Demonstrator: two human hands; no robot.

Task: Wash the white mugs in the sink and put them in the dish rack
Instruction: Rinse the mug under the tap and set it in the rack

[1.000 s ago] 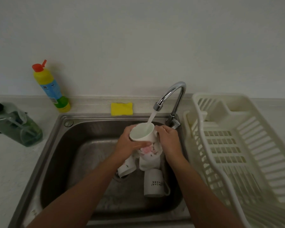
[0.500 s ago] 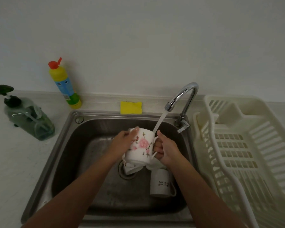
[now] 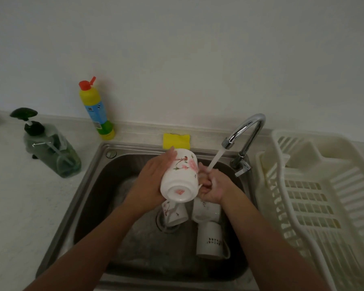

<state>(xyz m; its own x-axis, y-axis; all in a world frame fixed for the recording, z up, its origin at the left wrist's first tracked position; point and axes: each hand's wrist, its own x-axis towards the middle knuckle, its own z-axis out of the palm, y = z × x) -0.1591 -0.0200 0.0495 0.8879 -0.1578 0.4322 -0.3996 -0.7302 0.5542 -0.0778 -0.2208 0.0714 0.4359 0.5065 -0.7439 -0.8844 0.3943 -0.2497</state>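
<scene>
A white mug with pink flowers (image 3: 182,175) is tipped so its base faces me, above the steel sink (image 3: 88,185). My left hand (image 3: 153,179) lies along its left side with straight fingers. My right hand (image 3: 212,185) grips the mug's handle, and water from the tap (image 3: 248,135) runs onto that hand. Three more white mugs lie in the basin below: a flowered one (image 3: 173,213) by the drain, one (image 3: 206,211) under my right wrist, and one with dark lettering (image 3: 211,240). The cream dish rack (image 3: 324,196) stands to the right.
A yellow sponge (image 3: 176,140) lies on the ledge behind the sink. A yellow and blue detergent bottle (image 3: 97,110) stands at the back left. A green soap pump bottle (image 3: 48,145) sits on the counter to the left.
The flowered mug has been turned from upright under the stream to tipped with its base toward me. The water now falls on my right hand. The view has shifted to the left.
</scene>
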